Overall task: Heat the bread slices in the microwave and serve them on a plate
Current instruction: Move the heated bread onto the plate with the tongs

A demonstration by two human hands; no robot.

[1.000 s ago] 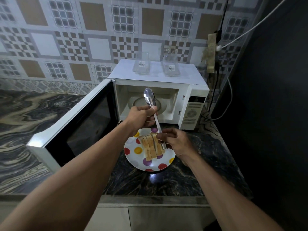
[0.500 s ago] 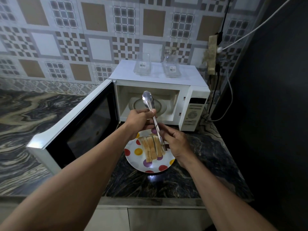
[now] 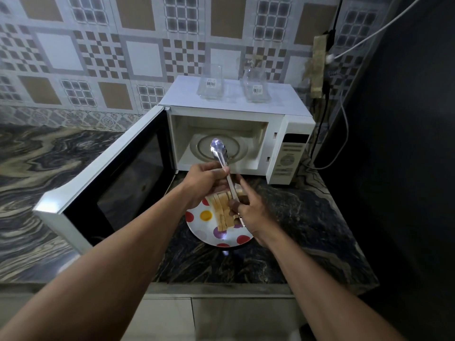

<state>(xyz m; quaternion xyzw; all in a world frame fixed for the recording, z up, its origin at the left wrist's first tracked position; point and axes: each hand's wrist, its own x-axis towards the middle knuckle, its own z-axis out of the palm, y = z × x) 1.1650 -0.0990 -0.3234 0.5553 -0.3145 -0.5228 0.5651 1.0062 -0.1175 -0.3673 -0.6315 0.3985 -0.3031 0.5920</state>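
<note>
Microwave (image 3: 236, 134): door swung open to the left, turntable bare, two glass jars (image 3: 256, 87) on its roof.
Left hand (image 3: 206, 180): closed around the middle of the tongs (image 3: 222, 161), nearer the oven.
Tongs: long axis runs near-to-far, tips shut and aimed into the cavity.
Bread slices (image 3: 222, 210): stacked on edge on the spotted plate (image 3: 206, 227), directly beneath both hands.
Right hand (image 3: 248, 210): pinching the tongs' near end.
Tabletop (image 3: 283, 230): dark marble, room free to the right.
Room: patterned tile wall, cables at far right.
</note>
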